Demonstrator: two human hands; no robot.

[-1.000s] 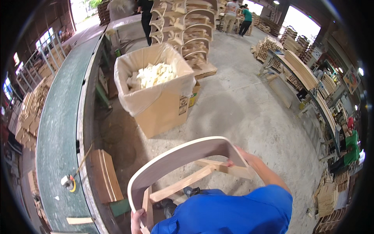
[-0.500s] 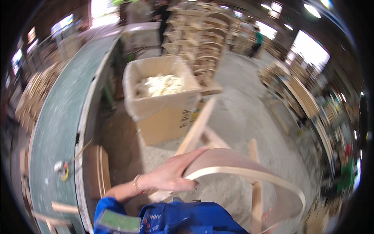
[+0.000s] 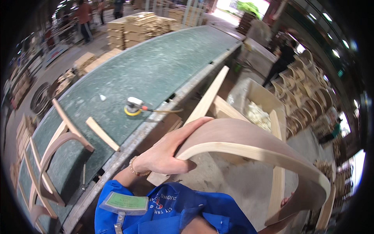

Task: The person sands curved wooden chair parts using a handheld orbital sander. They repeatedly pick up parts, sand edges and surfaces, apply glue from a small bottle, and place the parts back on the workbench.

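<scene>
Curved wooden frame [image 3: 241,136], held at four o'clock. Left to right: a similar frame [image 3: 50,149] is rested on the table [image 3: 167,54] at eight; a sander [image 3: 134,105] is set pad-down at nine, presumably for stability; the held frame's left end is clamped by the left hand [image 3: 167,154] at seven, apparently for balance; the right hand [image 3: 286,201], mostly hidden near half past four, cannot be judged.

A sander [image 3: 134,106] was on the worktop [image 3: 163,58], and some frames [image 3: 73,126] on its near end. Boards [image 3: 136,29] were piled past its left side. Right of it were the held frame [image 3: 233,136] and a box [image 3: 269,98] of scraps [image 3: 258,113].
</scene>
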